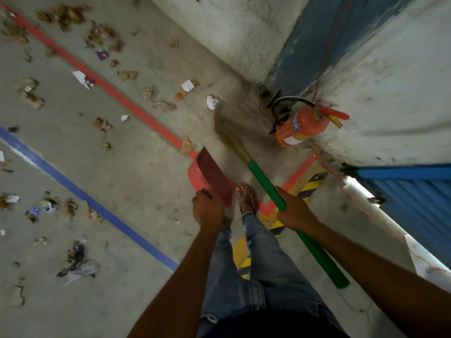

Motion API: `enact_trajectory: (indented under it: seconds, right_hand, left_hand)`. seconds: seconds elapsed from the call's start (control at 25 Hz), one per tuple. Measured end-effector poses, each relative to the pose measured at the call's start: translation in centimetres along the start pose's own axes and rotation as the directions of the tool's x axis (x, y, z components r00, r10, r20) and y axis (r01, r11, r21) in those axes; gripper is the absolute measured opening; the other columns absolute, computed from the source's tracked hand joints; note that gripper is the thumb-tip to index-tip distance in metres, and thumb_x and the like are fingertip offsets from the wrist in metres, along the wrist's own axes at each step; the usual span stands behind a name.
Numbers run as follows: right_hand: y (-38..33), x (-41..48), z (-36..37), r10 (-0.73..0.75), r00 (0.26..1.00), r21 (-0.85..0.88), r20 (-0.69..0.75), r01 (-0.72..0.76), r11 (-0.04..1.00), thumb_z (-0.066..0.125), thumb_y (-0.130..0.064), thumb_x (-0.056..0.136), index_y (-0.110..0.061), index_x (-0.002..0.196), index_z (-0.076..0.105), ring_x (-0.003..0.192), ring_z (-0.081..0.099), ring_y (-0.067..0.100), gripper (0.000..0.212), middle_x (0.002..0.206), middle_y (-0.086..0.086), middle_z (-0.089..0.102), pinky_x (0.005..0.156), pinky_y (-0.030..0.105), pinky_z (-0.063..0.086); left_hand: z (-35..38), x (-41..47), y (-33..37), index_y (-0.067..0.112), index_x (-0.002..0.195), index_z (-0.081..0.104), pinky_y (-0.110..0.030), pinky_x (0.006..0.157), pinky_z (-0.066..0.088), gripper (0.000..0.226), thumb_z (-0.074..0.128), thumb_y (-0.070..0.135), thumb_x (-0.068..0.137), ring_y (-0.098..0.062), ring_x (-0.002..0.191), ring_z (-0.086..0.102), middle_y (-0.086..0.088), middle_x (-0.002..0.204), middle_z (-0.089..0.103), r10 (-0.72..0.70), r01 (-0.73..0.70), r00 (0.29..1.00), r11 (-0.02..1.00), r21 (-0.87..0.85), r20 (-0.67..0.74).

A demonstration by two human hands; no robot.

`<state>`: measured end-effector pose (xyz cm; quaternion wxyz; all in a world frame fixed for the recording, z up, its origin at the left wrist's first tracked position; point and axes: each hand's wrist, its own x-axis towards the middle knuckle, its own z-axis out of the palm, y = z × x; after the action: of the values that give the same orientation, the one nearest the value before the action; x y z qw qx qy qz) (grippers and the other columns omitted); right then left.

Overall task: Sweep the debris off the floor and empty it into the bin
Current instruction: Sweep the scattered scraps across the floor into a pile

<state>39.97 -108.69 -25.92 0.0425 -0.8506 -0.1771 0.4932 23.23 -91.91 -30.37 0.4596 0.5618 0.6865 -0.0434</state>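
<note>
My left hand [207, 209] grips the handle of a red dustpan [210, 174], which hangs above the concrete floor. My right hand [294, 211] holds the green handle of a broom [263, 181]; its blurred straw bristles [225, 130] reach toward the wall corner. Dry leaves [64, 15], crumpled paper [212, 101] and wrappers [78, 250] lie scattered over the floor on the left. No bin is in view.
A red fire extinguisher [302, 125] stands in the wall corner just right of the bristles. Red [117, 93] and blue [80, 191] floor lines cross diagonally. A blue shutter [415, 201] is at right. My sandalled foot [245, 196] is between dustpan and broom.
</note>
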Motion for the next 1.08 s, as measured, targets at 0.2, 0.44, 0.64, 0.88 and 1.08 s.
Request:
enact_trajectory:
  seconds: [0.2, 0.44, 0.64, 0.88, 1.08]
  right_hand:
    - [1.5, 2.2, 1.1, 0.201, 0.979, 0.020, -0.017, -0.201, 0.979, 0.062, -0.011, 0.082, -0.026, 0.161, 0.006, 0.084, 0.061, 0.032, 0.098, 0.114, 0.015, 0.063, 0.062, 0.034, 0.049]
    - [-7.3, 10.3, 5.1, 0.109, 0.979, -0.178, 0.171, -0.078, 0.981, 0.065, -0.024, 0.088, -0.012, 0.140, 0.043, 0.084, 0.059, 0.030, 0.058, 0.113, 0.015, 0.063, 0.064, 0.031, 0.047]
    - [-16.3, 8.6, 10.2, -0.217, 0.909, -0.289, 0.356, 0.328, 0.899, 0.057, -0.014, 0.081, -0.026, 0.120, 0.047, 0.081, 0.062, 0.028, 0.042, 0.097, 0.007, 0.061, 0.065, 0.034, 0.052]
    - [-16.9, 6.2, 10.4, -0.226, 0.942, -0.044, 0.250, 0.244, 0.969, 0.068, -0.035, 0.086, -0.016, 0.111, 0.058, 0.078, 0.070, 0.033, 0.033, 0.097, 0.012, 0.072, 0.062, 0.035, 0.053]
    - [-14.3, 5.4, 3.3, -0.244, 0.970, 0.015, 0.016, 0.244, 0.970, 0.072, -0.025, 0.086, -0.017, 0.075, 0.059, 0.057, 0.062, 0.027, 0.019, 0.065, 0.006, 0.062, 0.062, 0.042, 0.052]
  left_hand:
    - [-2.3, 0.4, -2.8, 0.004, 0.095, 0.068, -0.032, 0.067, 0.042, 0.031, 0.056, 0.032, 0.099, -0.033, 0.080, 0.063, -0.016, 0.092, 0.068, -0.068, 0.068, 0.997, 0.998, -0.014, -0.025]
    - [-4.0, 0.9, -7.1, 0.012, 0.063, 0.058, -0.028, 0.050, 0.034, 0.036, 0.062, 0.025, 0.097, -0.022, 0.057, 0.056, -0.005, 0.061, 0.057, -0.203, 0.179, 0.953, 0.976, -0.120, -0.225]
    - [-7.3, 1.9, -10.8, -0.006, 0.100, 0.072, -0.036, 0.070, 0.041, 0.034, 0.064, 0.027, 0.099, -0.042, 0.091, 0.066, -0.025, 0.093, 0.071, -0.368, 0.253, 0.834, 0.917, -0.307, -0.411]
    - [-10.6, 2.4, -10.0, 0.000, 0.105, 0.074, -0.034, 0.079, 0.046, 0.038, 0.066, 0.035, 0.096, -0.040, 0.098, 0.067, -0.020, 0.101, 0.073, -0.486, 0.288, 0.806, 0.821, -0.493, -0.338]
    - [-8.4, 5.5, -7.3, 0.012, 0.077, 0.075, -0.047, 0.077, 0.062, 0.043, 0.068, 0.054, 0.077, -0.031, 0.074, 0.074, -0.007, 0.072, 0.075, -0.457, 0.254, 0.870, 0.738, -0.625, -0.187]
